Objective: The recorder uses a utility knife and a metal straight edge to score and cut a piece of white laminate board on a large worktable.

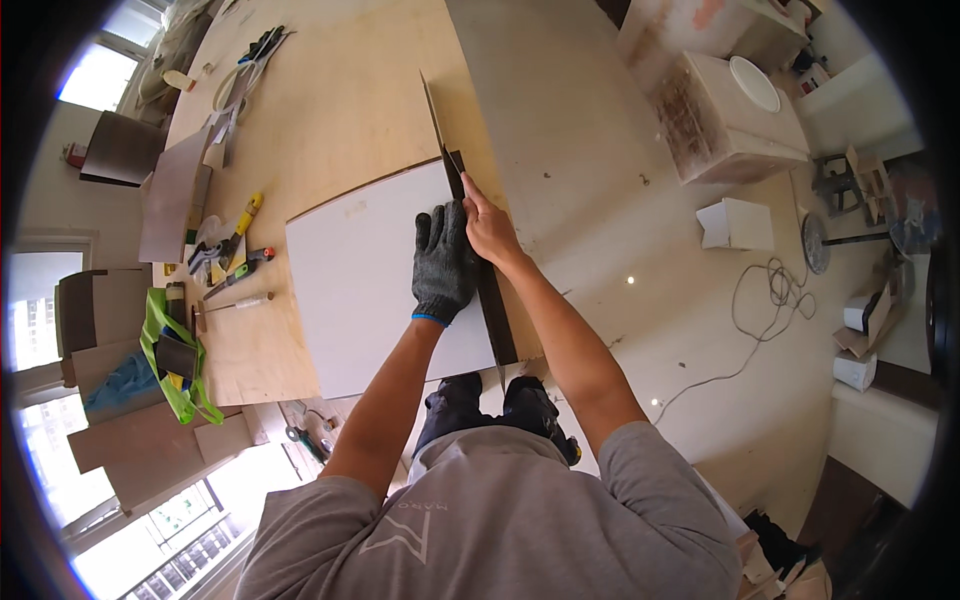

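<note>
A white rectangular board (370, 270) lies at the front edge of a plywood-topped table. My left hand (447, 258), in a dark grey knitted glove, rests flat on it by its right edge. Along that edge runs a long dark bar (497, 325). My right hand (488, 225), bare, is closed at the bar's upper part. Its fingers appear to grip a thin dark strip (433, 115), which sticks out past the board's far edge. The fingertips and the exact hold are partly hidden.
On the table's left lie a yellow-handled tool (250, 212), a screwdriver-like tool (255, 300) and a green bag (160, 345). Dark gloves (262, 45) lie farther off. To the right, a cable (735, 355), a white box (735, 225) and a large dusty block (730, 120) are on the floor.
</note>
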### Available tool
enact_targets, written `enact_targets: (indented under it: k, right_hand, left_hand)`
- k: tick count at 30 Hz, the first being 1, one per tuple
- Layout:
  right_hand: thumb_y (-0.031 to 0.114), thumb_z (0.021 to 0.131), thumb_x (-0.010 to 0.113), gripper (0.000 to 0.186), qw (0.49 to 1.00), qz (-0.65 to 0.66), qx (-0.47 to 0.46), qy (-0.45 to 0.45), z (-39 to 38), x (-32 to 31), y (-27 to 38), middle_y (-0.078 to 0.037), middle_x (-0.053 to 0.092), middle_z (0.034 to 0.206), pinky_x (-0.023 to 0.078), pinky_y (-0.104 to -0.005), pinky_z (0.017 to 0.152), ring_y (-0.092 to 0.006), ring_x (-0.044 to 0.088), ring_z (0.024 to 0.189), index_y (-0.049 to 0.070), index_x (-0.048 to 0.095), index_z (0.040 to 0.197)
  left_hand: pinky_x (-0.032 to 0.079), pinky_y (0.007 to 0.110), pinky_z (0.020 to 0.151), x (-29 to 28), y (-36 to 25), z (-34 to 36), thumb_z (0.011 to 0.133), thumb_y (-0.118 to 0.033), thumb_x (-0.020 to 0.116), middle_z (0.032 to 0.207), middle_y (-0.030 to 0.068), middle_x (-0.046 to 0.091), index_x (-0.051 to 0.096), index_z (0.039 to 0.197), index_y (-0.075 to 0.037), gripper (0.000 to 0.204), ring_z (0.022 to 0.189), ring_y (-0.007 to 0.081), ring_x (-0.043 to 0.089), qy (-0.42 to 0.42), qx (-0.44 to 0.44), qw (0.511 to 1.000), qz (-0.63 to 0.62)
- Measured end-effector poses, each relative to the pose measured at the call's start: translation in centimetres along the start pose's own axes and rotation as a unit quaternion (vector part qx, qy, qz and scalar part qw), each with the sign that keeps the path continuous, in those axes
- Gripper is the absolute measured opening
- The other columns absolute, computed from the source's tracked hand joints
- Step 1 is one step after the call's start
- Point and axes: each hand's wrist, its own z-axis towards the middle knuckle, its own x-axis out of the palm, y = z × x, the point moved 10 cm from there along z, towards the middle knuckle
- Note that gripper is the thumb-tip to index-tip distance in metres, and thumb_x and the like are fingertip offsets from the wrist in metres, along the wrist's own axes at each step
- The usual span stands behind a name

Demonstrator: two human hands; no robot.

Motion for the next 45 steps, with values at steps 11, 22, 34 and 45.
enact_targets:
  k: [11,22,34,45]
  right_hand:
    - [0.024,0.102,0.041,0.045,1.0,-0.004,0.013,0.011,0.1,0.4,-0.2,-0.022,0.06,0.125,0.047,-0.0428,0.095,-0.0417,0.057,0.113,0.023,0.038,0.147]
    - [0.026,0.1,0.043,0.046,1.0,-0.018,-0.011,-0.014,-0.1,0.1,-0.2,-0.025,0.063,0.116,0.05,-0.0465,0.089,-0.0442,0.06,0.104,0.022,0.04,0.145]
    - [0.024,0.098,0.044,0.044,1.0,0.0,-0.005,0.02,-2.7,-1.1,0.3,-0.027,0.063,0.111,0.05,-0.0459,0.089,-0.045,0.06,0.103,0.016,0.045,0.142]
    - [0.018,0.1,0.045,0.051,0.955,0.068,0.241,0.158,-32.1,-3.2,-2.5,-0.024,0.065,0.11,0.05,-0.038,0.083,-0.0407,0.064,0.095,0.015,0.033,0.149]
  left_hand:
    - [0.019,0.052,0.116,-0.3,-0.4,-0.1,0.08,-0.018,0.058,0.136,0.0218,0.044,0.036,0.14,0.004,0.067,0.133,0.0365,0.036,-0.011,0.013,1.0,0.005]
    - [0.021,0.051,0.114,-0.9,-0.4,-0.1,0.08,-0.018,0.057,0.134,0.0198,0.047,0.04,0.138,0.001,0.063,0.129,0.0358,0.039,-0.041,0.018,0.999,-0.011]
    - [0.025,0.053,0.111,-0.4,0.1,-0.6,0.082,-0.02,0.059,0.135,0.0214,0.05,0.042,0.138,0.0,0.062,0.127,0.0404,0.043,-0.061,0.06,0.996,0.033]
    - [0.02,0.05,0.116,0.8,0.7,-0.3,0.087,-0.023,0.057,0.144,0.0213,0.043,0.034,0.143,0.002,0.066,0.136,0.038,0.035,-0.027,0.042,0.997,0.065]
